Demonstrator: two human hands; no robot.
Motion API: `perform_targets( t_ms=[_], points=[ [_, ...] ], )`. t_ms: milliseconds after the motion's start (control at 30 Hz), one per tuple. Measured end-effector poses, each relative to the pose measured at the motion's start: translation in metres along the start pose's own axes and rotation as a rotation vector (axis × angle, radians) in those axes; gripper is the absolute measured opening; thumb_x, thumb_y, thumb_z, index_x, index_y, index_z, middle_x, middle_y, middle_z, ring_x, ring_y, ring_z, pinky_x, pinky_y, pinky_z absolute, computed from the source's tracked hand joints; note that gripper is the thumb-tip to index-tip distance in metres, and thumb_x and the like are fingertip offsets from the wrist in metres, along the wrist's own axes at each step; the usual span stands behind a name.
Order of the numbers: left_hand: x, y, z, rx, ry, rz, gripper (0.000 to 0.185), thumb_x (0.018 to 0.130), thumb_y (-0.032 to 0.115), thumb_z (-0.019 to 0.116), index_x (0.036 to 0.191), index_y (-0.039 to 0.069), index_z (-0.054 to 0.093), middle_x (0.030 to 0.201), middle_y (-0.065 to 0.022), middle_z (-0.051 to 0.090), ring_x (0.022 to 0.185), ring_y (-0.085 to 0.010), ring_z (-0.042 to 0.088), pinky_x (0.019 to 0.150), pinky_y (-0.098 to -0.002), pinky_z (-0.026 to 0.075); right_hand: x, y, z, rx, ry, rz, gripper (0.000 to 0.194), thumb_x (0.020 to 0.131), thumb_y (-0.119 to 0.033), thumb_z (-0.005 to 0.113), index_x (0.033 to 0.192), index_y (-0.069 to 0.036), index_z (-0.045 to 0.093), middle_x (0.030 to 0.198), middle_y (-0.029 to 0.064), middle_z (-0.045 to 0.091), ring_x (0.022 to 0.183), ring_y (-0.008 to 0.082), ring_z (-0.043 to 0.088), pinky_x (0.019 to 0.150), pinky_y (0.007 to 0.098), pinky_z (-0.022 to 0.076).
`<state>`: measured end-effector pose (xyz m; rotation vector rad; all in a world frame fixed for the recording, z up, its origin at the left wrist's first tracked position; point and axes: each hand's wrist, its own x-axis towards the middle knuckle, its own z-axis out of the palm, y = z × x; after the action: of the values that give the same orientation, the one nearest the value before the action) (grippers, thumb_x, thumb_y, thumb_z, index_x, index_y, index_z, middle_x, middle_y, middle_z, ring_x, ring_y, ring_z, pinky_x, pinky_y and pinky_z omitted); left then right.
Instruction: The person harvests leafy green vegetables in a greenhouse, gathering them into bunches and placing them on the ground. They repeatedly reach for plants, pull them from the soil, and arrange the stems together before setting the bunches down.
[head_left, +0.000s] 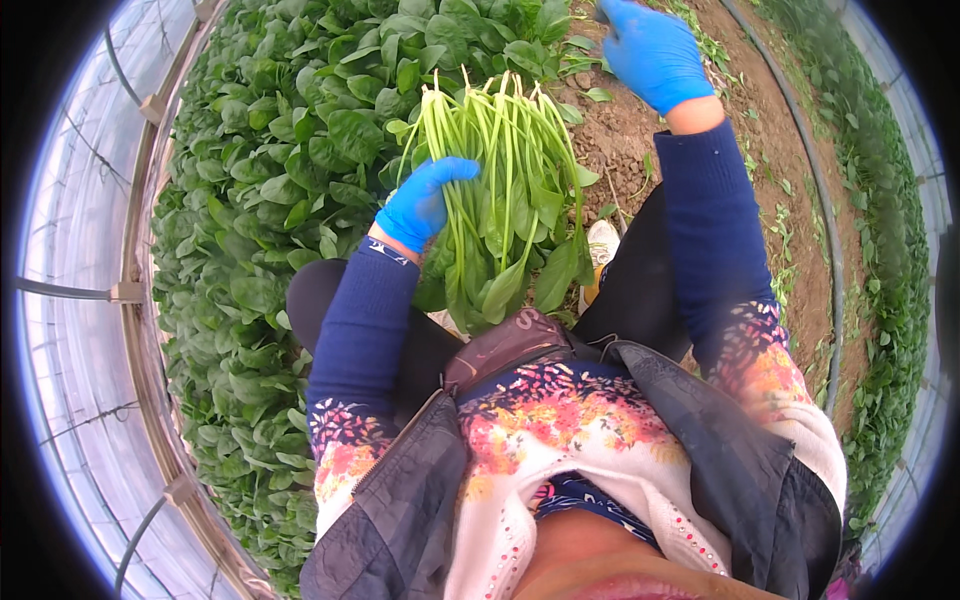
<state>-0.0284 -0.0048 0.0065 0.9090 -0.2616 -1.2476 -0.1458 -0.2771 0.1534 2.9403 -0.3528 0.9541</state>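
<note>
My left hand (420, 204), in a blue glove, grips a large bunch of spinach (504, 180) in front of my body. The pale cut root ends point away from me, and the broad leaves hang down towards my lap. At the top of the view, over bare soil, is my right hand (654, 58), also blue-gloved and apart from the bunch. Its fingertips run past the upper edge, with a small dark patch by them, so whether it holds something is hidden.
Dense spinach plants (255, 217) grow to the left and ahead. A brown soil path (780, 150) with scattered leaves lies to the right, with a dark hose (821, 195) along it. Clear greenhouse film (82, 225) walls the left side. My shoe (600, 244) shows beside the bunch.
</note>
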Motion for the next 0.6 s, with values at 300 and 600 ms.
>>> perform_targets(
  t_ms=[300, 600],
  points=[
    [0.0, 0.005, 0.007, -0.096, -0.005, -0.041, 0.038, 0.086, 0.005, 0.063, 0.123, -0.001, 0.062, 0.111, -0.0117, 0.07, 0.099, -0.024, 0.068, 0.092, -0.0398, 0.055, -0.028, -0.068, 0.042, 0.499, 0.008, -0.348, 0.025, 0.087, -0.015, 0.067, 0.111, -0.01, 0.067, 0.126, 0.0122, 0.061, 0.113, 0.0311, 0.06, 0.098, 0.0421, 0.0466],
    [-0.005, 0.003, 0.017, -0.005, -0.024, -0.01, 0.039, 0.085, 0.003, 0.063, 0.123, -0.001, 0.061, 0.11, -0.0109, 0.07, 0.098, -0.0219, 0.069, 0.091, -0.0376, 0.057, -0.024, -0.062, 0.053, 0.623, -0.238, -0.306, 0.022, 0.093, -0.018, 0.062, 0.11, -0.005, 0.067, 0.136, 0.024, 0.055, 0.117, 0.0388, 0.058, 0.098, 0.0446, 0.0481]
  ],
)
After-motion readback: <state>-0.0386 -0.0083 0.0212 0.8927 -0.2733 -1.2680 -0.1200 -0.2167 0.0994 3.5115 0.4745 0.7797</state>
